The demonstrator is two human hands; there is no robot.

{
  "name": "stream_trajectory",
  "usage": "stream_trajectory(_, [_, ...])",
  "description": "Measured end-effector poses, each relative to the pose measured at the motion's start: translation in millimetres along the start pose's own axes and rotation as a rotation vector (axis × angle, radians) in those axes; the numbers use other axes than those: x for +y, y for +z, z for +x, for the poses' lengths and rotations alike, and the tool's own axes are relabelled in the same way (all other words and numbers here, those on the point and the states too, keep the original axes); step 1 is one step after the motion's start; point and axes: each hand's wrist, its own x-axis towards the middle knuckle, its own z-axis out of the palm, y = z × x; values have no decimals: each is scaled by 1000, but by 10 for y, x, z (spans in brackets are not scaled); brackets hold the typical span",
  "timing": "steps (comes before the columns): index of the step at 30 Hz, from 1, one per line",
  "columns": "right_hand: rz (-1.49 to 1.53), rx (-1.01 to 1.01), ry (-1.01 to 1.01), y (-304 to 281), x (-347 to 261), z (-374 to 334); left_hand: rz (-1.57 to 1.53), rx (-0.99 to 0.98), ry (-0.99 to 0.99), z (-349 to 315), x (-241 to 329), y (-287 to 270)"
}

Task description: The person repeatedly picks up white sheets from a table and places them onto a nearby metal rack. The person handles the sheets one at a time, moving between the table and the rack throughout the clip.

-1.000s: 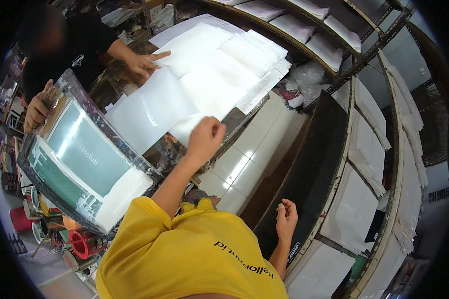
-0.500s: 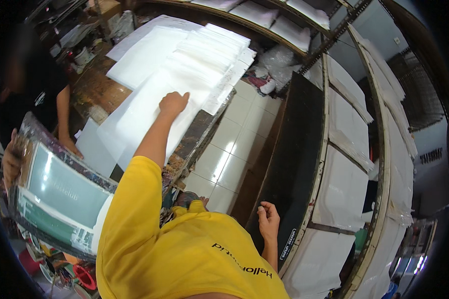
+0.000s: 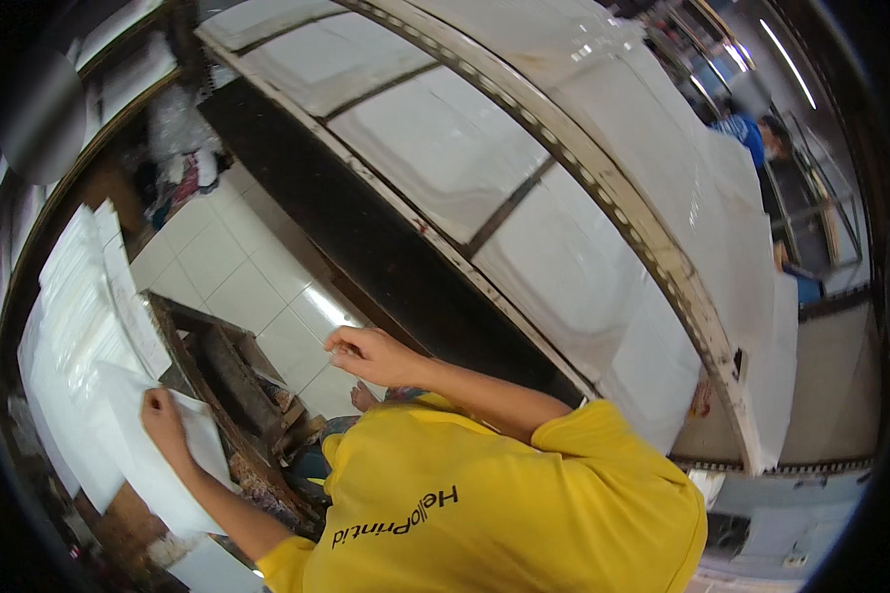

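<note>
My left hand has its fingers curled at the upper edge of a white sheet, which bends up from the stack. Under and beyond it lies a fanned stack of white sheets on the worn work table. My right hand hangs over the tiled floor, away from the sheets. Its fingers are loosely curled with a gap at the thumb, and I see nothing held in them. Its forearm crosses in front of the long black board.
To the right stands a metal-framed rack with pale sheets on its levels. The black board runs along its near side. White floor tiles lie between table and rack. Another person in blue is far right.
My view and body have turned right toward the rack, so the stack now sits at far left. My left hand has a sheet bent up. The co-worker and green-and-white screen frame are out of view.
</note>
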Motion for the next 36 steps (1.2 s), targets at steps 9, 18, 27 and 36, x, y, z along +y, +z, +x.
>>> stream_trajectory(9, [188, 50, -44, -46, -176, 145, -216, -557, 159, -1177, 2213, 1180])
stream_trajectory(18, [-38, 177, -65, -1068, -24, -54, -222, -665, 293, -1379, 2695, 1387])
stream_trajectory(27, [-213, 813, 159, -3895, 439, -1531, -57, -686, 176, -1844, 1912, 1838])
stream_trajectory(36, [-29, 1283, 622, -5246, 2055, -3243, -166, -697, -511, -2745, 399, 2383])
